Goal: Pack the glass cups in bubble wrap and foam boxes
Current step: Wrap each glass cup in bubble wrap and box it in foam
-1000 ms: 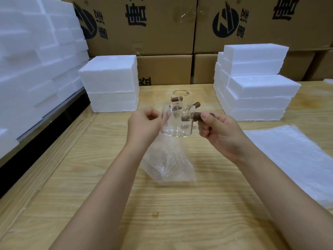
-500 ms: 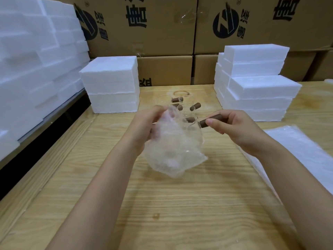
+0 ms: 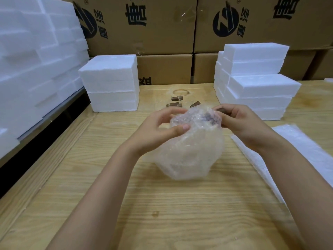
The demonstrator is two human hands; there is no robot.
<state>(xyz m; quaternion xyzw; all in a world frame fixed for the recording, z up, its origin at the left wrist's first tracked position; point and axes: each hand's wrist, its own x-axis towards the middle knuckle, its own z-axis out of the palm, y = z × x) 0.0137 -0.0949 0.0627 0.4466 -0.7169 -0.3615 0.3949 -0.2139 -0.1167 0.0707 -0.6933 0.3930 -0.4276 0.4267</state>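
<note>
Head view: both hands are up over the middle of the wooden table (image 3: pixel 162 210). The left hand (image 3: pixel 160 129) is curled round the top of the bubble wrap (image 3: pixel 191 152), thumb pressed into its near side and fingers hooked over the far side. The right hand (image 3: pixel 243 123) is clamped on the glass cup (image 3: pixel 223 110) by its brown handle, which pokes out at the wrap's upper right edge. The rest of the cup sits inside the wrap between the two hands, only a haze through the bubbles. The wrap's lower end hangs toward the tabletop; I cannot tell if it touches.

Room to move now. There is open board under the forearms, right down to the near edge. On the left, a raised wooden lip (image 3: pixel 45 168) runs along the table's side, then a dark gap, then a wall of foam blocks (image 3: pixel 36 60).

Just behind the hands, more cups (image 3: pixel 175 101) with brown handles stand on the table. They sit between a foam box stack (image 3: pixel 111 83) on the left and a taller foam stack (image 3: pixel 257 83) on the right. Flat bubble wrap sheets (image 3: pixel 306 150) lie beside the right forearm and run off the frame's edge. Cardboard cartons (image 3: pixel 144 33) close off the back.
</note>
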